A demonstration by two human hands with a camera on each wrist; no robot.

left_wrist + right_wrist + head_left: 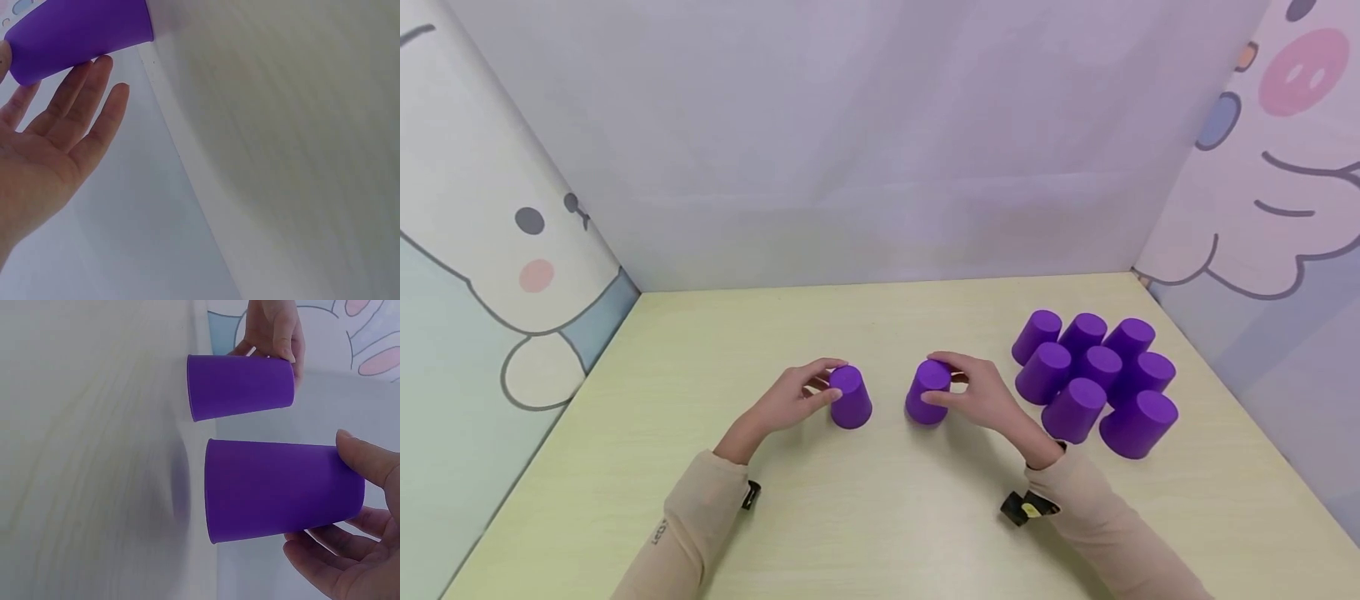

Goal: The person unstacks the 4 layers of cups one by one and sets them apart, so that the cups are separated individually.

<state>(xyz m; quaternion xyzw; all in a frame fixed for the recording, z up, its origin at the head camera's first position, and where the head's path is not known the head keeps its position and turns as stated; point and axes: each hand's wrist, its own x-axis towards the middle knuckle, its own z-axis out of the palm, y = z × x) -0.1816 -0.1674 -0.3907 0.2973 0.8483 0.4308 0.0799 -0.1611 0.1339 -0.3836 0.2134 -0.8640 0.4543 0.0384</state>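
Observation:
Two purple cups stand upside down in the middle of the head view, one at each hand. My left hand [796,395] pinches the left cup [852,400] near its narrow top, thumb on the near side and fingers on the far side. With thumb and fingers, my right hand [976,390] holds the right cup [927,394] near its top in the same way. The right wrist view has this right cup [281,490] in front, its rim close over the table and a shadow beside it. Behind it is the left cup [240,386].
Several more purple cups [1102,367] stand upside down in a close group on the right of the pale wooden table [865,517], near my right forearm. A pale back wall [880,150] and side walls with cartoon animals enclose the table.

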